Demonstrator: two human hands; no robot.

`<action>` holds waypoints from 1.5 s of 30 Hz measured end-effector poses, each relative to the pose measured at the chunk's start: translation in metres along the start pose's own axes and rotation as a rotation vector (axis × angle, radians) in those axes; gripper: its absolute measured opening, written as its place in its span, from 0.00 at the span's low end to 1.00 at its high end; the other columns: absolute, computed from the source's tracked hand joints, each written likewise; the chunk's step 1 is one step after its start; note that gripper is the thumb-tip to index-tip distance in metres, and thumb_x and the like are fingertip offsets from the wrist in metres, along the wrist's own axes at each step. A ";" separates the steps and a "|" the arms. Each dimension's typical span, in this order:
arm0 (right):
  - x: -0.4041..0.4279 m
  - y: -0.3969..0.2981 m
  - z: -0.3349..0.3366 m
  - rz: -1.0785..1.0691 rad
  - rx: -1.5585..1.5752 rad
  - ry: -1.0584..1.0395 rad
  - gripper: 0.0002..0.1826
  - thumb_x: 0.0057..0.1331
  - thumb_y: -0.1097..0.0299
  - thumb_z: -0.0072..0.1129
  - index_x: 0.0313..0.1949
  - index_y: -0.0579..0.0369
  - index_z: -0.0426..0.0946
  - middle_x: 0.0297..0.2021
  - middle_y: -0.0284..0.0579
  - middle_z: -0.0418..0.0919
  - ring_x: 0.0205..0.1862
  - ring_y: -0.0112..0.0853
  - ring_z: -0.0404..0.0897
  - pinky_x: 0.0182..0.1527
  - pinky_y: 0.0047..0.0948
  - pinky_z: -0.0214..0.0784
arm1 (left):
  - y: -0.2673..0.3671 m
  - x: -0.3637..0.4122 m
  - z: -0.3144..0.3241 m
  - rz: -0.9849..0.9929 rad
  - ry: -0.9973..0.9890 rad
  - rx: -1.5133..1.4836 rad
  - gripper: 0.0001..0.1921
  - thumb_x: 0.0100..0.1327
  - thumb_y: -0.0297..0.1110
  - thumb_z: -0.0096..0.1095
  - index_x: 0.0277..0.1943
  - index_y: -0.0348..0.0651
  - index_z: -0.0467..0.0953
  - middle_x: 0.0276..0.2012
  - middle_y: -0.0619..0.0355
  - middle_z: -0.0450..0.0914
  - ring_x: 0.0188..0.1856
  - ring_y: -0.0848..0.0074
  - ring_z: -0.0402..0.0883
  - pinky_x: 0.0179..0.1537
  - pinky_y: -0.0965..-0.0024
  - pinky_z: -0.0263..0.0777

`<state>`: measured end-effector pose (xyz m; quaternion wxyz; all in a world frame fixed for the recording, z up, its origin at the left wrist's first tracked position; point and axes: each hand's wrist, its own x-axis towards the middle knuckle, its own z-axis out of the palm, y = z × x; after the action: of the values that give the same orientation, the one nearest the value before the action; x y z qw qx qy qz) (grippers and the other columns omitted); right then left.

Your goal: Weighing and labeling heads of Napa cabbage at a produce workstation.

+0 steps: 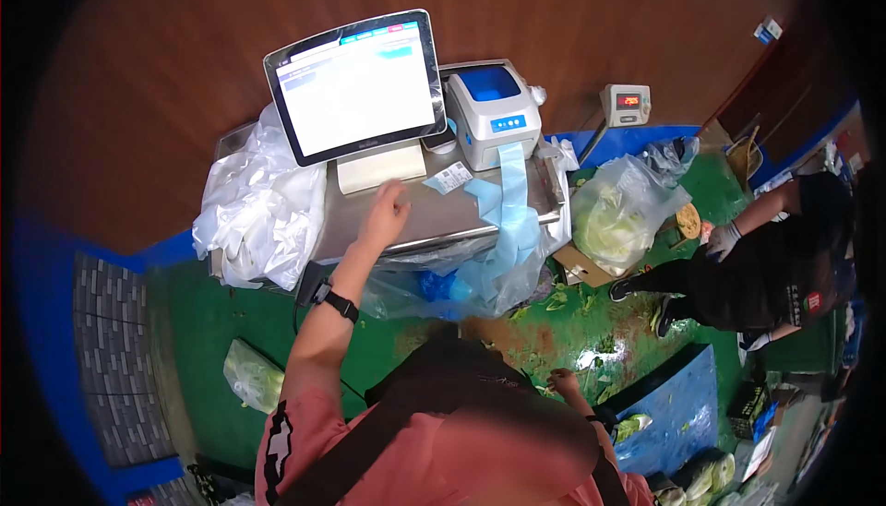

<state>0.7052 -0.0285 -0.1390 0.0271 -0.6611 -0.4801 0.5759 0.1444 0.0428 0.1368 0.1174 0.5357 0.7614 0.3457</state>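
My left hand, a watch on its wrist, hovers above the front of the metal table, just below the stand of a touchscreen monitor; its fingers are loosely curled and nothing shows in them. Down at my right side hangs my right hand, away from the table; whether it holds anything cannot be made out. A label printer stands right of the monitor, with a long pale blue label strip trailing from it over the table edge. One printed label lies on the tabletop beside the stand.
Thin white plastic bags are heaped at the table's left end. Right of the table are a scale display on a pole and a bag of leafy vegetables. Another person works farther right. A blue board and scattered leaves lie on the wet green floor.
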 end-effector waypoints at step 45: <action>-0.054 -0.146 0.101 0.014 -0.226 0.188 0.16 0.52 0.68 0.56 0.41 0.58 0.76 0.27 0.45 0.79 0.26 0.29 0.78 0.31 0.28 0.71 | -0.050 0.117 -0.021 0.147 0.072 0.248 0.22 0.46 0.16 0.50 0.47 0.39 0.66 0.65 0.42 0.48 0.31 0.58 0.79 0.29 0.62 0.73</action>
<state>0.5445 -0.0381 -0.0477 -0.0064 -0.7143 -0.5326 0.4540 0.0492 0.1302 0.1419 -0.0026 0.5879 0.7606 0.2756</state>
